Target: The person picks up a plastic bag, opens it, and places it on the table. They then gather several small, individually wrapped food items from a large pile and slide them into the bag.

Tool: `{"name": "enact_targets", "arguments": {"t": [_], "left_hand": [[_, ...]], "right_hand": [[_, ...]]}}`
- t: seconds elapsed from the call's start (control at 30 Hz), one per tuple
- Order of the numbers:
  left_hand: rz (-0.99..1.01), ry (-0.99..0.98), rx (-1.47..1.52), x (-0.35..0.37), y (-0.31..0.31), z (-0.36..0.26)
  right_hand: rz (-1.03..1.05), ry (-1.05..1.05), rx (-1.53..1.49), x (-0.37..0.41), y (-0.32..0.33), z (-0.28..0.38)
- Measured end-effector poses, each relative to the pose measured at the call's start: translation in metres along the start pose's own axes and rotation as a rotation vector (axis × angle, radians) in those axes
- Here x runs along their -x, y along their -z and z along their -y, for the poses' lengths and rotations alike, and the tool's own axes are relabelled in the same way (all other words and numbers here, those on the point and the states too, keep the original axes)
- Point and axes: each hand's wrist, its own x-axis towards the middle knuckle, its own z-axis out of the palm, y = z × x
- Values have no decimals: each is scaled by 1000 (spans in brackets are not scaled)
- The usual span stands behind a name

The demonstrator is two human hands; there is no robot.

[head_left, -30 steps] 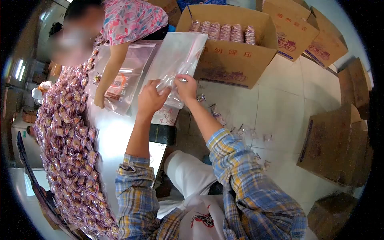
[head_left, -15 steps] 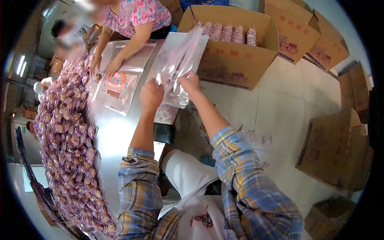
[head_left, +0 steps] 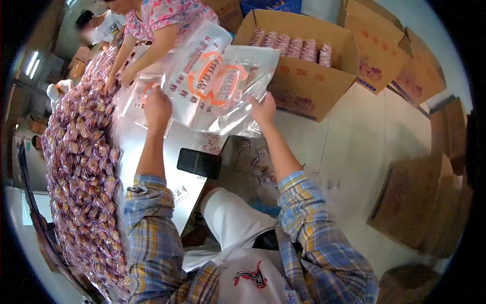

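Observation:
A clear plastic bag [head_left: 202, 109] with orange and dark red print is stretched out between my two hands, above the metal table. My left hand [head_left: 158, 109] is closed on its left edge, and my right hand [head_left: 264, 109] pinches the right edge. Beneath the left side of this bag, another printed bag [head_left: 132, 104] lies on the table. A black flat case [head_left: 199, 163] rests at the table's edge, below the held bag.
A long heap of purple-wrapped snack packets [head_left: 86, 167] covers the table's left side. Across from me, a person in a pink floral shirt [head_left: 174, 17] reaches toward the heap. An open carton [head_left: 309, 91] with filled packs stands right; more cartons [head_left: 420, 197] line the floor.
My hands have moved apart, spreading the bag wide so its print faces me. My left hand went left and up, my right hand right. The black case is now more exposed.

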Motion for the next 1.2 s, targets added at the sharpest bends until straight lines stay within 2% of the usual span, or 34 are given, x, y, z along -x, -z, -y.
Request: {"name": "enact_targets", "arguments": {"t": [0.07,0.13,0.23,0.27,0.33,0.4,0.43,0.53,0.6,0.67,0.73,0.77,0.83,0.87,0.9,0.93,1.0,1.07,1.1,1.17,1.2], "left_hand": [[-2,29,-104,-13,6,21],[-43,32,-54,-16,15,31],[-61,27,5,-21,21,48],[-28,27,40,-22,22,55],[35,32,114,-22,26,66],[149,148,275,-21,28,78],[204,204,358,-22,27,87],[294,337,576,-16,25,101],[305,410,734,-7,33,85],[229,338,571,-6,28,81],[226,298,443,-12,34,72],[147,157,380,-10,37,63],[81,36,380,-4,36,42],[41,-30,381,-5,36,31],[108,-5,447,-1,39,15],[175,17,514,8,44,-2],[278,-64,491,30,47,-33],[563,-94,683,46,53,-61],[545,-141,782,56,48,-68],[508,-232,980,74,33,-76],[444,-292,875,78,30,-71]], "right_hand": [[-2,-49,128,-5,6,-9],[-33,-94,160,-4,11,-4],[-4,-114,-29,-6,7,-13],[-2,-109,-70,-4,6,-11],[4,-256,-165,-7,4,-14],[-64,-405,-327,-9,2,-9],[3,-437,-307,-9,8,0],[86,-148,308,-9,16,14],[91,162,370,-7,19,36],[26,511,489,-5,14,56],[156,134,229,-12,5,74],[204,-71,95,-21,-2,81],[326,-430,-120,-33,-6,105],[172,-258,-127,-33,-15,100],[16,-79,-137,-32,-28,89],[4,26,-82,-29,-27,89],[-37,236,33,-23,-24,91],[91,278,277,-19,-12,82],[311,-100,173,-23,-6,78],[374,-404,-253,-20,-5,56],[394,-555,-468,-19,-3,50]]}}
